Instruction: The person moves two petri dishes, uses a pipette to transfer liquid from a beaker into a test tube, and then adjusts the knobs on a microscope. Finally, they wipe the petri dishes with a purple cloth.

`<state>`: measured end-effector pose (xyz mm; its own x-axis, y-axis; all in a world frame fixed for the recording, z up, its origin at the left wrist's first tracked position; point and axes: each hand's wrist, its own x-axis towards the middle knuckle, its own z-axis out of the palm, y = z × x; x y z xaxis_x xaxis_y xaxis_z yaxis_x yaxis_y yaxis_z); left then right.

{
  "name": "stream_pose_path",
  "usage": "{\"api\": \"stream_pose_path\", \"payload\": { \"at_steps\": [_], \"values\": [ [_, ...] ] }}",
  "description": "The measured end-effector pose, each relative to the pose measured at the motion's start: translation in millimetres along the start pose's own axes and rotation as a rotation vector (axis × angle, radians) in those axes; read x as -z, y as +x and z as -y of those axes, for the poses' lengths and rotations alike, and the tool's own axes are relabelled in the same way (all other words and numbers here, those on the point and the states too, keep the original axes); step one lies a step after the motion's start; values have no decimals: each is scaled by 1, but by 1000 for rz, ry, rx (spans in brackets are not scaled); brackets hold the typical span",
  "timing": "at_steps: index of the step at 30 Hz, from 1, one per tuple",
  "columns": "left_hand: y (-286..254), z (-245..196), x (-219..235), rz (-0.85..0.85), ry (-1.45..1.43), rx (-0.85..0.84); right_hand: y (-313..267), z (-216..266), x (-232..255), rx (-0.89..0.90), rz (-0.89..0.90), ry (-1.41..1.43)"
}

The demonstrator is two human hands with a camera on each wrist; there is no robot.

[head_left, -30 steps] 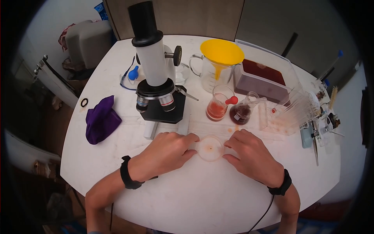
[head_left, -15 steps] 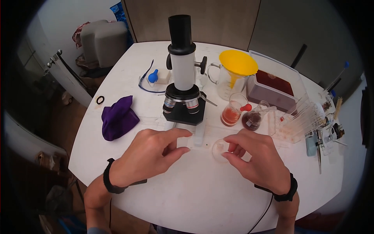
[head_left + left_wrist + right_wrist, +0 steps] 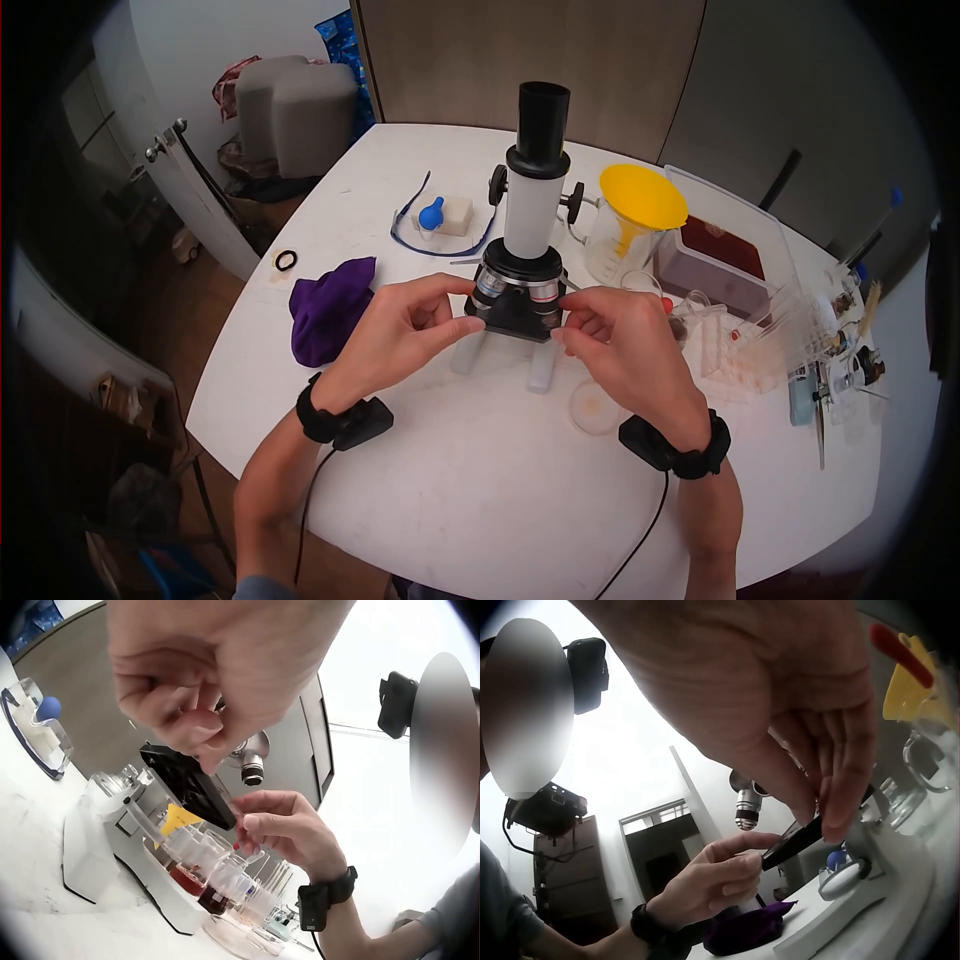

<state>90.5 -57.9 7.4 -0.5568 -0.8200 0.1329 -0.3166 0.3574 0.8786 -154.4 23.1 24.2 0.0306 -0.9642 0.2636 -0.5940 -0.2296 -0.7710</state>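
Both hands meet at the black stage (image 3: 512,325) of a white and black microscope (image 3: 533,215). A thin clear glass slide (image 3: 790,828) shows in the right wrist view, close over the stage. My left hand (image 3: 400,330) pinches one end of it between thumb and index finger, at the stage's left side. At the right side, my right hand (image 3: 630,345) pinches the other end with thumb and fingertips. Objective lenses (image 3: 253,774) hang above the stage. A shallow clear dish (image 3: 597,408) lies on the table below the right hand.
Purple cloth (image 3: 325,315) and a black ring (image 3: 286,261) lie to the left. Safety glasses (image 3: 425,248) and a blue bulb (image 3: 431,213) sit behind. On the right stand a yellow funnel (image 3: 643,197) in a jug, a plastic tub (image 3: 715,270) and a test-tube rack (image 3: 750,355).
Both hands have moved forward from over the clear dish to the microscope stage, carrying the slide between them. The dish stays on the table. The head view has shifted, bringing the microscope nearer the middle.
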Motion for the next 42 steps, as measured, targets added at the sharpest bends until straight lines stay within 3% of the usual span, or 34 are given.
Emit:
{"api": "stream_pose_path", "payload": {
  "at_steps": [5,11,19,42],
  "values": [
    [-1,1,-3,11,-70,47,1,-2,-1,-84,2,82],
    [7,-4,4,66,-149,130,-2,-4,-7,-5,-25,-47],
    [22,-3,-1,6,-95,117,7,-10,-17,-15,-149,49],
    [23,3,-3,-40,-130,105,11,-10,-19,-86,-128,41]
  ]
}}
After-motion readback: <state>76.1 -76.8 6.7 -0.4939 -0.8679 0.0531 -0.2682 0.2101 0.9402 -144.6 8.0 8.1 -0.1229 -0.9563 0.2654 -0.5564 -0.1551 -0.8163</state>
